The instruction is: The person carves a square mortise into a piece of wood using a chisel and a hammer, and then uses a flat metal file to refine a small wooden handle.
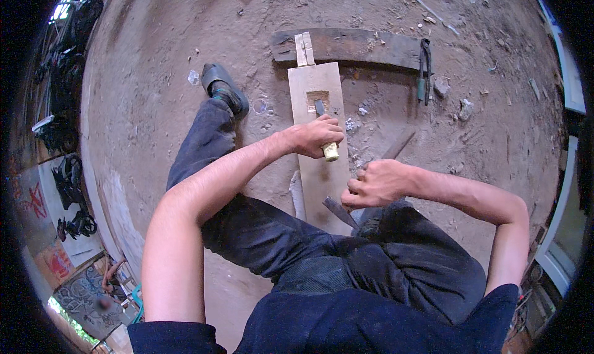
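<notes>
A pale wooden board (320, 179) lies lengthwise between my legs, with a square recess cut near its far end. My left hand (314, 136) is closed around a chisel's yellow handle (330, 151); the blade (319, 105) rests in that recess. Just right of the board, my right hand (378, 182) grips a long tool (398, 145) held diagonally, with a dark metal part (339, 211) below the fist; I cannot make out exactly what kind of tool it is.
A dark weathered beam (352, 45) lies crosswise beyond the board, with green-handled pincers (422, 76) at its right end. A short pale offcut (304, 48) sticks out past the board. Debris is scattered over the dusty floor (142, 106). My sandalled left foot (224, 88) is forward.
</notes>
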Demonstrator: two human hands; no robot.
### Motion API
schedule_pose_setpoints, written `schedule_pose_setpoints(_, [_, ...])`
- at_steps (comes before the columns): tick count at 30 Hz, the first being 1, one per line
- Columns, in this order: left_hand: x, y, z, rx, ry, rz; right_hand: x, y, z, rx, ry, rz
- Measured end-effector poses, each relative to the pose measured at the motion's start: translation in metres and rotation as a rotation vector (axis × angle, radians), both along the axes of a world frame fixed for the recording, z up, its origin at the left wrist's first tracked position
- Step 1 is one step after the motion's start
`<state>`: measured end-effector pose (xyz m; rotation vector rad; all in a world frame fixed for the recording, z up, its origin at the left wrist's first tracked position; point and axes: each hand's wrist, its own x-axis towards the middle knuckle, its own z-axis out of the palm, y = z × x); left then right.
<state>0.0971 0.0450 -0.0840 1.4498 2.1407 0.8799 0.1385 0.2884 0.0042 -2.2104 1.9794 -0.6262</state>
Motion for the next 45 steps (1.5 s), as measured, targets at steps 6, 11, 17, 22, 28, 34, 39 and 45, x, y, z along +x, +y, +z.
schedule_pose_setpoints(6, [0.0, 0.002, -0.002, 0.002, 0.002, -0.001, 0.001, 0.0, -0.005, 0.169, -0.057, -0.146])
schedule_pose_setpoints(11, [0.0, -0.001, -0.005, -0.024, 0.022, -0.029, 0.001, -0.008, -0.001, 0.319, -0.195, -0.347])
schedule_pose_setpoints(17, [0.0, 0.004, -0.006, -0.056, 0.017, -0.015, 0.005, -0.001, -0.002, 0.161, -0.012, -0.121])
schedule_pose_setpoints(22, [-0.004, 0.005, -0.006, -0.121, -0.012, -0.024, 0.003, 0.006, -0.013, 0.227, 0.007, -0.154])
schedule_pose_setpoints(28, [-0.005, 0.006, -0.009, -0.113, -0.013, -0.037, 0.008, 0.007, -0.014, 0.281, 0.035, -0.332])
schedule_pose_setpoints(34, [-0.003, 0.001, -0.011, -0.126, -0.018, -0.023, 0.005, 0.003, -0.003, 0.175, -0.013, -0.203])
schedule_pose_setpoints(39, [-0.005, 0.005, -0.004, -0.186, -0.029, -0.053, 0.002, 0.009, -0.002, 0.142, -0.041, -0.02])
schedule_pose_setpoints(45, [-0.005, 0.003, -0.011, -0.175, 0.007, -0.036, -0.005, 0.012, -0.024, 0.28, -0.115, -0.286])
